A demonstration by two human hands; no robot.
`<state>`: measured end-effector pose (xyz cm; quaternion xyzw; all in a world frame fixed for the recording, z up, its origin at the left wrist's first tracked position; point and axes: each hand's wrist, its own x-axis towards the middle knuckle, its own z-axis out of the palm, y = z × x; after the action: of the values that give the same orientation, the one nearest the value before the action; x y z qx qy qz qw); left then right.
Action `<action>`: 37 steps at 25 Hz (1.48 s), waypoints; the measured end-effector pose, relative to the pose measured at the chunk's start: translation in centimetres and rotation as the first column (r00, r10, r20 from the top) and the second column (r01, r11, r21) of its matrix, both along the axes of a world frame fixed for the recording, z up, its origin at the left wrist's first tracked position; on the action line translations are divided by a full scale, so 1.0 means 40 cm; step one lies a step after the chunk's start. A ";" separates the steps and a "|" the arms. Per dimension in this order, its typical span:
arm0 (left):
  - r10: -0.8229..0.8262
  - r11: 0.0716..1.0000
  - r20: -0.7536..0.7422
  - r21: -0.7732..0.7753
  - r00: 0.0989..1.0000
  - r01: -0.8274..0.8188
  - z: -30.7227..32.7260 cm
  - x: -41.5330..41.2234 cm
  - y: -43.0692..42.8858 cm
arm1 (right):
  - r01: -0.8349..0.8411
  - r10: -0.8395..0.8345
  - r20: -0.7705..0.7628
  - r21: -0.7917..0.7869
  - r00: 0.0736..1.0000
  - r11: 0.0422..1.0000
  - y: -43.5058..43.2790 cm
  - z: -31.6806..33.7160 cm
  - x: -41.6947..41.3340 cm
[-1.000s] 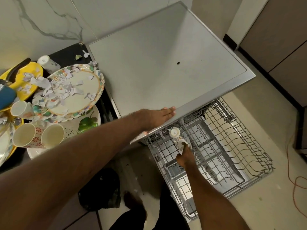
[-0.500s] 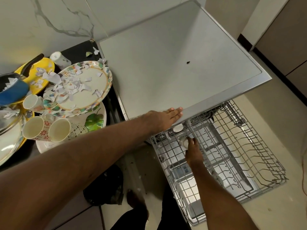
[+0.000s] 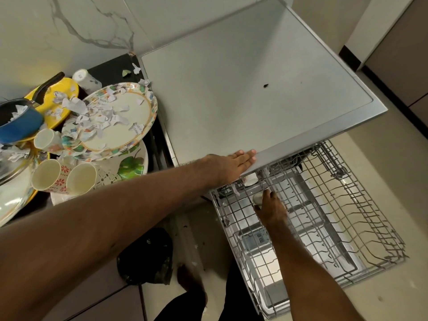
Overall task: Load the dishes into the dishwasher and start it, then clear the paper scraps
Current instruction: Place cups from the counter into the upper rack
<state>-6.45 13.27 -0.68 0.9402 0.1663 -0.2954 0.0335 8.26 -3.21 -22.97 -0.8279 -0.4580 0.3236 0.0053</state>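
Observation:
The dishwasher's wire rack [image 3: 361, 218] is pulled out below the grey dishwasher top [image 3: 243, 93]. My right hand [image 3: 271, 207] reaches into the rack's back left part and grips a small white cup [image 3: 257, 197]. Another small cup [image 3: 251, 179] sits in the rack just behind it, under the top's edge. My left hand [image 3: 234, 164] lies flat with straight fingers on the top's front edge. On the counter to the left, a floral plate [image 3: 120, 121] carries paper scraps [image 3: 92, 110], with two patterned cups [image 3: 64, 179] lying beside it.
A blue saucepan [image 3: 18, 123] on a yellow plate [image 3: 58, 98], a leaf-print plate [image 3: 132, 165] and a glass lid [image 3: 11, 188] crowd the counter's left. A black bag [image 3: 146, 258] lies on the floor by my feet. Cabinets stand at the far right.
My right hand has lowered the small cup deeper into the rack's back left part, in front of the other cup. My left hand stays on the top's edge.

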 end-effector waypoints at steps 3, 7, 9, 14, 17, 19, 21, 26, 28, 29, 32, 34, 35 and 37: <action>0.003 1.000 -0.003 0.002 1.000 -0.003 0.003 0.002 -0.001 | 0.087 -0.084 -0.063 0.044 0.995 0.995 -0.011 0.004 -0.011; 0.001 1.000 0.005 -0.001 1.000 -0.001 0.011 0.002 -0.004 | 0.158 -0.144 -0.118 0.115 0.982 0.981 -0.026 -0.003 -0.016; 0.002 1.000 -0.006 -0.011 1.000 -0.002 0.018 0.004 -0.005 | 0.161 -0.149 -0.127 0.093 0.981 0.982 -0.031 -0.006 -0.019; 0.001 0.999 -0.001 -0.039 1.000 -0.001 0.019 0.002 0.003 | 0.042 -0.042 0.035 0.004 0.999 0.999 -0.017 -0.006 0.003; -0.001 0.999 0.001 -0.035 1.000 0.001 0.015 0.000 0.003 | 0.007 -0.008 0.077 0.018 0.997 1.000 -0.008 -0.022 0.011; -0.007 0.999 0.012 -0.037 1.000 0.007 0.009 -0.001 0.007 | 0.003 -0.004 0.058 0.024 0.998 1.000 0.002 -0.027 0.012; -0.014 0.999 0.029 -0.047 0.999 0.016 0.003 -0.003 0.013 | -0.037 0.037 0.043 -0.005 0.998 0.999 0.021 -0.025 0.017; -0.009 0.998 0.083 -0.058 0.996 0.014 -0.011 -0.011 0.017 | -0.123 0.123 -0.056 -0.001 0.991 0.992 0.044 -0.018 0.032; -0.010 0.998 0.083 -0.063 0.997 0.015 -0.006 -0.010 0.013 | -0.076 0.079 -0.050 0.053 0.996 0.996 0.041 -0.021 0.030; -0.012 0.997 0.072 -0.071 0.997 0.017 -0.003 -0.008 0.013 | -0.064 0.067 -0.045 0.070 0.997 0.996 0.041 -0.026 0.030; -0.011 0.997 0.082 -0.070 0.997 0.017 -0.002 -0.009 0.013 | -0.050 0.053 -0.046 0.067 0.998 0.997 0.043 -0.034 0.028; -0.009 0.998 0.083 -0.063 0.997 0.014 -0.003 -0.009 0.013 | -0.056 0.058 -0.030 0.062 0.998 0.997 0.047 -0.039 0.028; -0.012 0.998 0.070 -0.057 0.998 0.016 -0.005 -0.010 0.013 | -0.072 0.072 -0.007 0.063 0.997 0.995 0.048 -0.041 0.028; -0.011 0.999 0.050 -0.045 0.999 0.013 -0.005 -0.008 0.013 | -0.086 0.082 0.042 0.086 0.996 0.993 0.044 -0.039 0.025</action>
<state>-6.75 13.78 -0.89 0.9472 0.1530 -0.2760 0.0570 9.28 -1.45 -24.54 -0.8130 -0.5062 0.2871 0.0192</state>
